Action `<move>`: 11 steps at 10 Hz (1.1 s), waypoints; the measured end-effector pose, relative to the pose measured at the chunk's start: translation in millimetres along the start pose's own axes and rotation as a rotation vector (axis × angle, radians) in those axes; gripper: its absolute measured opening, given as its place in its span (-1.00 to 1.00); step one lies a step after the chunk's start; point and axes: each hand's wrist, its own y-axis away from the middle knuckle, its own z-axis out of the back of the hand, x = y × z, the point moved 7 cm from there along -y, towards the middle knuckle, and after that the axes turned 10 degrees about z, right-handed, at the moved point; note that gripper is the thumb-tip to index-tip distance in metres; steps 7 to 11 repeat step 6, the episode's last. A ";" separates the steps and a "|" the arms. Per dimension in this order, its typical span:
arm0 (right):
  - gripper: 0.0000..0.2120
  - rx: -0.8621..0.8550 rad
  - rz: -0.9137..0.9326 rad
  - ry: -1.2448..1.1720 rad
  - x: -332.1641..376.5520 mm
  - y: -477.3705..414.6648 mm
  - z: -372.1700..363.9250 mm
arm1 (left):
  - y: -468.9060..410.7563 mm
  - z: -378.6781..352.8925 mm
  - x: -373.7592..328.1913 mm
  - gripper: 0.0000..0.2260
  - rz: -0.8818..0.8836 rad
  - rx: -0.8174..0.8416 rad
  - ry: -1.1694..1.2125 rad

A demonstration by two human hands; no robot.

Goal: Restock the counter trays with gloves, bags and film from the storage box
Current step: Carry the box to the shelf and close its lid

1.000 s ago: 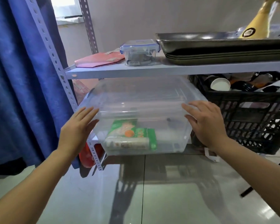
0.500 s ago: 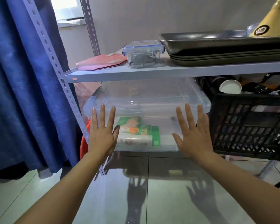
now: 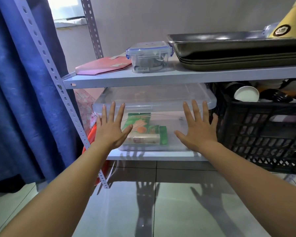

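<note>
Two hands, left hand (image 3: pixel 110 132) and right hand (image 3: pixel 197 132), both flat, fingers spread wide, holding nothing, at the near wall of the clear lidded plastic storage box (image 3: pixel 154 100) on the lower grey shelf (image 3: pixel 154 157). Green packets (image 3: pixel 143 132) sit inside, left. Suggest hooking under the lid rim at both ends and sliding it out level. Mind the black slatted crate (image 3: pixel 263 134) just beside it, right.

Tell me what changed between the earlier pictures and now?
The left hand and right hand moved from the sides of the storage box to its front, fingers straight, and pushed it back onto the lower shelf. The packets inside and the black crate stayed.
</note>
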 end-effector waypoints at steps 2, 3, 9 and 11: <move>-0.07 0.017 0.000 -0.037 -3.6 -6.8 -3.7 | -5.9 -0.9 -2.0 -0.23 -0.026 0.033 0.029; -0.04 0.066 -0.004 -0.044 -5.3 -6.1 -2.2 | -5.2 -0.9 -1.7 -0.15 -0.040 0.065 0.072; -0.12 0.418 -0.054 -0.114 6.7 2.2 61.8 | 11.6 44.3 -14.6 -0.19 -0.048 0.322 -0.001; -0.12 0.418 -0.054 -0.114 6.7 2.2 61.8 | 11.6 44.3 -14.6 -0.19 -0.048 0.322 -0.001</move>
